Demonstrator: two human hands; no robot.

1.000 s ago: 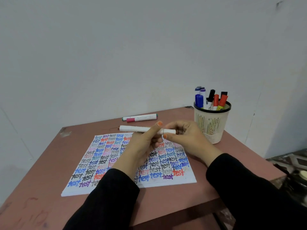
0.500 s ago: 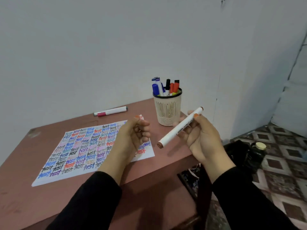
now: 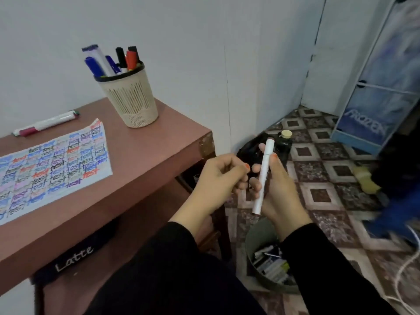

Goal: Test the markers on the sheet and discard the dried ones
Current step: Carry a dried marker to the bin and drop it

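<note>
Plainly right hand point(image 3: 280, 190) grip holds the marker point(image 3: 264, 175); left hand point(image 3: 216, 178) curled, holding unclear.

- The white marker point(image 3: 263, 176) has a smooth, matt plastic barrel.
- The pen holder point(image 3: 130, 98) at the desk's back right corner is cream slotted plastic.
- The desk point(image 3: 159, 155) looks matt reddish-brown, with its finish chipped at the front right corner.
- The sheet point(image 3: 52, 169) is matt paper.

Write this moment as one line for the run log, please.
step: discard pending | right hand: grips white marker, past table edge, near floor bin | left hand: curled, nothing seen inside | floor bin: markers inside
</note>
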